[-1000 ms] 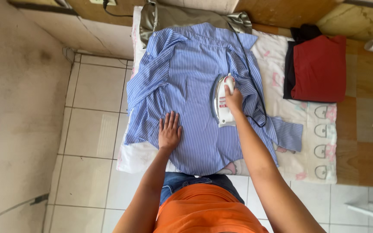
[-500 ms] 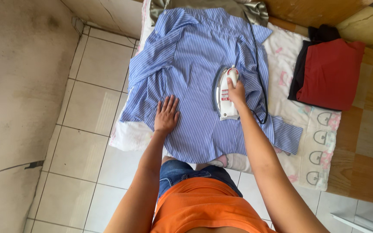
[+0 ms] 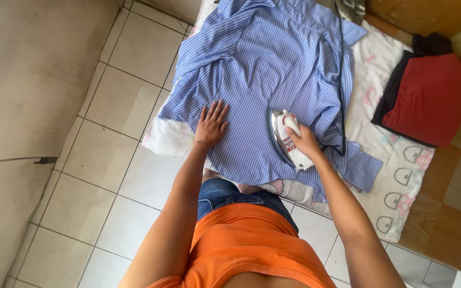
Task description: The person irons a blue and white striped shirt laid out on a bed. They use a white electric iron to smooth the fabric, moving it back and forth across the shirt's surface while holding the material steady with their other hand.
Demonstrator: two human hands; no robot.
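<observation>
Iron (image 3: 289,137) pulled nearer hem by right hand (image 3: 303,141); left hand (image 3: 211,126) flat on shirt (image 3: 273,64).

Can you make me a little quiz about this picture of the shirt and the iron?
1. True or false: the right hand grips the white iron.
2. What does the left hand press on? A) red cloth B) striped blue shirt C) floor tiles
3. What colour is the folded garment lying to the right of the shirt?

Key: 1 true. 2 B. 3 red, with something black under it.
</observation>
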